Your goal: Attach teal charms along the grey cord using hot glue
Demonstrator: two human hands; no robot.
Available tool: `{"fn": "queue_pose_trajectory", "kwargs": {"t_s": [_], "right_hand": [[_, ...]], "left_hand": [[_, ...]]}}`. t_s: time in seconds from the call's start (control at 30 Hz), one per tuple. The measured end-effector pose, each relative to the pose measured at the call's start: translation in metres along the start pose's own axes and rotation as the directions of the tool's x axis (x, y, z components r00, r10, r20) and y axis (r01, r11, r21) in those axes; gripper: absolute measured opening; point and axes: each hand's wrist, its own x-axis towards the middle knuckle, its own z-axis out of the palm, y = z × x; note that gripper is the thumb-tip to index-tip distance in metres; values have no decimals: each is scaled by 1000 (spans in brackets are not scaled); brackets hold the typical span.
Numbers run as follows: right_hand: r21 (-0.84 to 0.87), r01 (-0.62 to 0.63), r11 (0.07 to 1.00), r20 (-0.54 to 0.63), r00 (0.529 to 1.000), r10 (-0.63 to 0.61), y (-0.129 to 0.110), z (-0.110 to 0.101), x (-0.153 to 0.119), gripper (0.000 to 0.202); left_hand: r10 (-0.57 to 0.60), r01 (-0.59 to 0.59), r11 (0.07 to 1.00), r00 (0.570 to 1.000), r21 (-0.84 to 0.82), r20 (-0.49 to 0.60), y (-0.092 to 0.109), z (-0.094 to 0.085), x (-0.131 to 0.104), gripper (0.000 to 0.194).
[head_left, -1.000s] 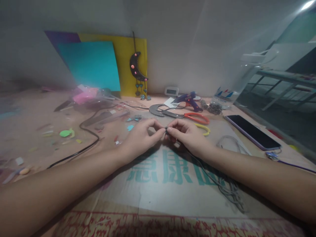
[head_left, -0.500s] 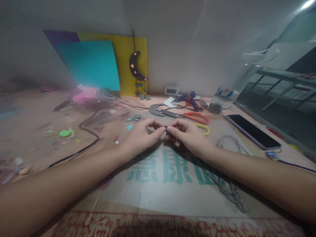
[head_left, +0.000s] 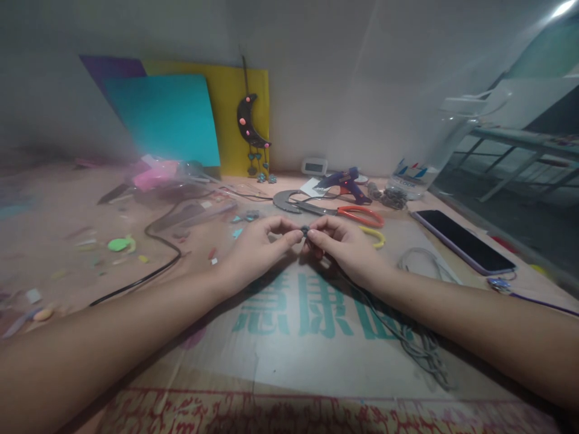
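In the upper left of the frame, a turquoise sheet [head_left: 167, 123] is leaning in front of a yellow sheet [head_left: 226, 90], with a purple sheet [head_left: 111, 71] showing at its left. Near the centre, a small white digital clock [head_left: 315, 166] is standing by the wall [head_left: 312, 90], and a dark blue glue gun [head_left: 340, 179] is lying just beside it, its red light glowing. At the right, a phone [head_left: 464, 242] is resting dark-screened; beyond it, I'm seeing a grey table [head_left: 520, 136] standing.

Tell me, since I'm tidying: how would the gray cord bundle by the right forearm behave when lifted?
The gray cord bundle is probably floppy: its loops lie slack. Thin strands suggest it's light. Overlapping loops may tangle together.
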Motion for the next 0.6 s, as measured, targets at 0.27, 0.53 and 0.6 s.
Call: {"fn": "queue_pose_trajectory", "kwargs": {"t_s": [0.27, 0.53, 0.6], "right_hand": [[-178, 67, 982, -28, 997, -74, -3, -9, 5, 25], [-788, 44, 614, 141, 984, 110, -72, -88, 29, 32], [-897, -19, 441, 79, 976, 202, -77, -116, 35, 37]], "left_hand": [[-29, 29, 999, 999, 15, -23, 0, 0, 2, 21], [-75, 76, 997, 997, 20, -18, -6, 0, 5, 22], [-82, 82, 996, 996, 18, -22, -8, 0, 6, 22]]}}
